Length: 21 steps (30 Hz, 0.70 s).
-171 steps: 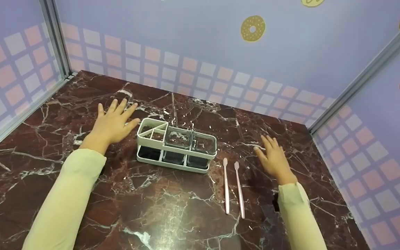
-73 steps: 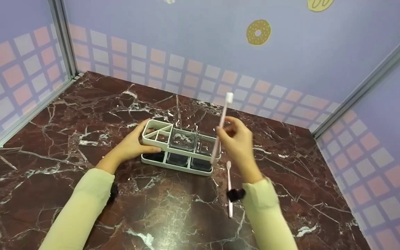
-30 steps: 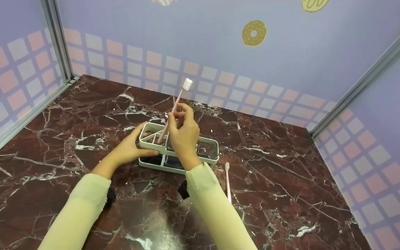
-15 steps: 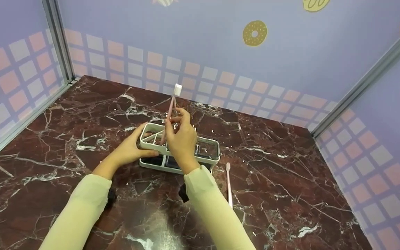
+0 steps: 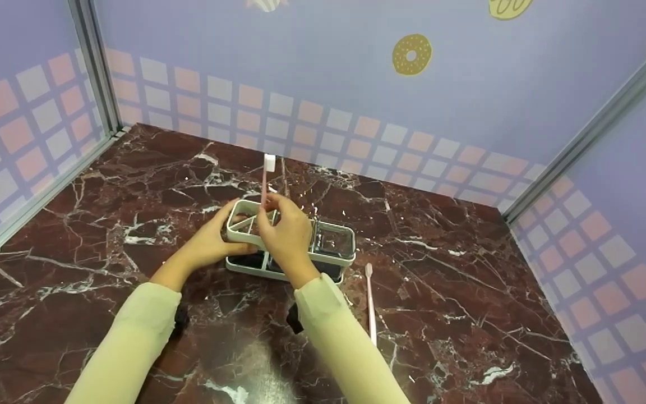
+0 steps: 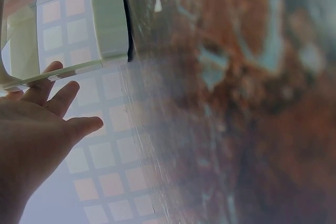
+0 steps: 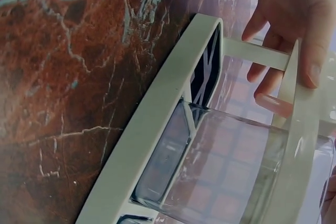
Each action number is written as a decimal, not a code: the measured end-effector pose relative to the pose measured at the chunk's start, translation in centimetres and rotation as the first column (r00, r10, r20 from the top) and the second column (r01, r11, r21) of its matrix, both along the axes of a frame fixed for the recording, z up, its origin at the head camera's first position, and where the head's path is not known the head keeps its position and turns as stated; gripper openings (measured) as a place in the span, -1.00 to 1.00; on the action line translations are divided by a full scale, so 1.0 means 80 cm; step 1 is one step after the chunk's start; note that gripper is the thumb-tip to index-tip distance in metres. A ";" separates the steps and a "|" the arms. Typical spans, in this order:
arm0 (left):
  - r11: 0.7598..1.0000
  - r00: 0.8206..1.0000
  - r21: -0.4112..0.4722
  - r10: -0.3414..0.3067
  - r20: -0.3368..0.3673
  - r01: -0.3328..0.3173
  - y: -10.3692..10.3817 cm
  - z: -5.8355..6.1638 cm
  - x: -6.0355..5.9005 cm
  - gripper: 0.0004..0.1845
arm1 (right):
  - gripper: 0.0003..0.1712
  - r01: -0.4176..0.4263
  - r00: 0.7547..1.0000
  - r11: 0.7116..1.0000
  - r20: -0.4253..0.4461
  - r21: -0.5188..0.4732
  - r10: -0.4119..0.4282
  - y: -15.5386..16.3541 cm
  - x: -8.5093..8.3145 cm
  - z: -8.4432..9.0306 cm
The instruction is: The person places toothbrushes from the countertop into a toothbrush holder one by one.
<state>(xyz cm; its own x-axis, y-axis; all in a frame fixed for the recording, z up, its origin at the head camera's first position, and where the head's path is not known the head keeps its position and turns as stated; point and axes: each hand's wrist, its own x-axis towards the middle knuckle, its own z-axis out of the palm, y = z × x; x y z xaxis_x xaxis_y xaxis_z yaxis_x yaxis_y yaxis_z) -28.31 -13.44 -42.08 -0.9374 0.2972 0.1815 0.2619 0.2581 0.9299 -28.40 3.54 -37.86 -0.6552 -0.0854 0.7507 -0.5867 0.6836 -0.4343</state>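
Note:
A pale green toothbrush holder (image 5: pixel 331 259) with a divided left section and clear cups stands on the table. My left hand (image 5: pixel 205 242) grips its left end, thumb along the front rail and fingers behind. In the left wrist view this hand (image 6: pixel 37 129) is under the holder's rim (image 6: pixel 107 14). My right hand (image 5: pixel 290 233) pinches a pink toothbrush (image 5: pixel 264 182), nearly upright with its white bristles on top, over the divided section; its lower end is hidden by the hand. The right wrist view shows a clear cup (image 7: pixel 226 161) and the left thumb (image 7: pixel 315 51) on the upper rail.
A second pink toothbrush (image 5: pixel 370 303) lies on the dark red marbled table (image 5: pixel 457 314), right of the holder, partly covered by the right sleeve. Patterned walls (image 5: pixel 334 50) close off the back and both sides.
Both hands first lay flat on the table. The left then took hold of the holder; the right picked up one toothbrush, carried it left, and has just lowered it and turned it more upright.

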 end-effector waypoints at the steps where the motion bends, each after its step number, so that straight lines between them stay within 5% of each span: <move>1: 1.000 1.000 0.000 0.001 -0.001 -0.001 0.000 0.000 0.000 0.13 | -0.78 -0.004 1.000 1.000 0.005 0.006 0.004 0.000 0.000 -0.001; 21: 1.000 1.000 0.007 -0.010 0.002 0.010 0.000 0.000 -0.001 0.08 | -0.88 0.004 0.996 0.998 0.093 0.068 -0.010 0.005 0.002 -0.006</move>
<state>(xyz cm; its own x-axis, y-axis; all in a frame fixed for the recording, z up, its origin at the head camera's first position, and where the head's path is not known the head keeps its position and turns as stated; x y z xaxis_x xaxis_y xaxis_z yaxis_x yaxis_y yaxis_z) -28.37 -13.45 -42.11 -0.9348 0.3053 0.1817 0.2627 0.2494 0.9321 -28.21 3.95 -38.38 -0.7225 -0.1290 0.6792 -0.5411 0.7170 -0.4395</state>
